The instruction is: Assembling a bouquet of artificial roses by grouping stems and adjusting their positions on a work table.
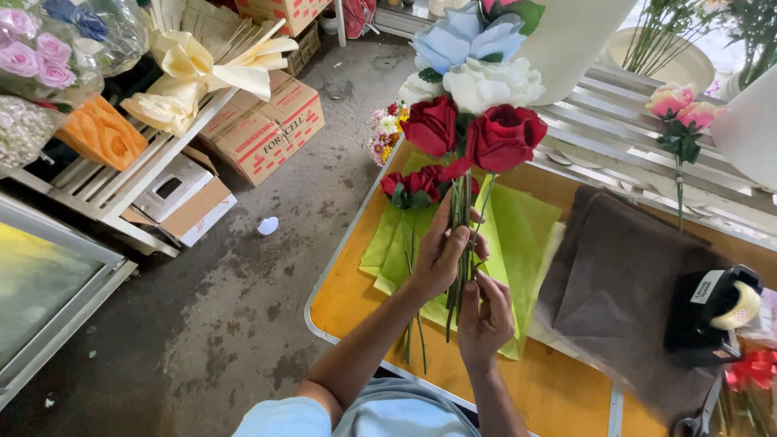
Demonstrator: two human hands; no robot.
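My left hand (441, 257) grips a bunch of green flower stems (460, 235) held upright over the table. The bunch is topped by two red roses (477, 133), a white rose (492, 83) and a pale blue flower (465, 36). Just below the left hand, my right hand (486, 311) closes its fingers around the lower part of the same stems. Under the bunch lie green wrapping sheets (518, 222) with another dark red rose (413, 188) resting flat on them.
The orange table (348, 291) also bears brown wrapping paper (623, 283), a black tape dispenser (712, 311) and pink roses (680, 105). A shelf (105, 190) with wrapping material and cardboard boxes (267, 129) stands to the left on the concrete floor.
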